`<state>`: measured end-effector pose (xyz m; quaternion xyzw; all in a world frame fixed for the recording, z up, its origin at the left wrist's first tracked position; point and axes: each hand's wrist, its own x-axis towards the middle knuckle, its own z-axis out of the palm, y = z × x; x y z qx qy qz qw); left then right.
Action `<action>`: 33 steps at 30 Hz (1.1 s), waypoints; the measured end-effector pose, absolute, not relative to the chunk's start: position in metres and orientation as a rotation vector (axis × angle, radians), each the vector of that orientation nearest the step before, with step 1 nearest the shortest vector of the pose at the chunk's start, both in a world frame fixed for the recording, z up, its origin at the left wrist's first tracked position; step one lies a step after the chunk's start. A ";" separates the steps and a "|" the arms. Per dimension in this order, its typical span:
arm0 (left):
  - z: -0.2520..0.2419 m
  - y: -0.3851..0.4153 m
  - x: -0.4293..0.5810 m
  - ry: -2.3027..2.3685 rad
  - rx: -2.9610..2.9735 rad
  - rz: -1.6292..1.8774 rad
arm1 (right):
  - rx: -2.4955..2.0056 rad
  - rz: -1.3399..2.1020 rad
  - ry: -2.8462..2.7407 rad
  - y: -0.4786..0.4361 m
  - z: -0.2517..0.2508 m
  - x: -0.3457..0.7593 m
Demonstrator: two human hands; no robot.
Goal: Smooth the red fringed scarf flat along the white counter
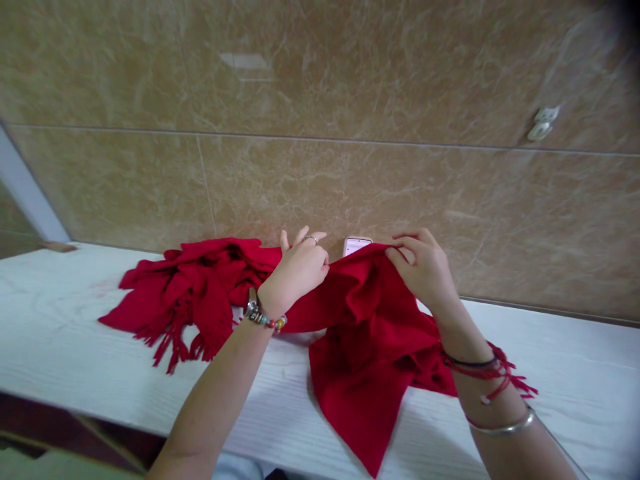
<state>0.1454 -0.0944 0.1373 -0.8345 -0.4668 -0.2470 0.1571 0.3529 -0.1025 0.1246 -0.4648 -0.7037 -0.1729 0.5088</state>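
Note:
A long red scarf (367,353) with fringed ends lies in loose folds across the white table. Its left part is bunched into a heap with the fringe hanging toward me; a pointed fold on the right reaches the front edge. My right hand (420,270) pinches the scarf's upper edge between thumb and fingers and holds it raised. At the middle stretch of the cloth, my left hand (297,273) grips the edge, some fingers extended; its thumb side is partly hidden. Behind the lifted edge, between my hands, a phone (357,245) with a lit screen is partly covered.
The white wood-grain table (560,373) runs along a brown marbled tile wall (320,187). A small white hook (543,123) is fixed to the wall at the right. A small brown piece (59,247) sits at the table's far left, beside a pale upright frame.

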 end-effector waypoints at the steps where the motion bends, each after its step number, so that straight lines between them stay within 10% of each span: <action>1: 0.138 -0.095 0.145 -1.334 -2.388 -0.705 | -1.131 -0.407 -1.729 -0.102 0.124 0.355; 33: 0.143 -0.109 0.158 -1.254 -2.574 -0.688 | -1.074 -0.138 -1.830 -0.102 0.122 0.342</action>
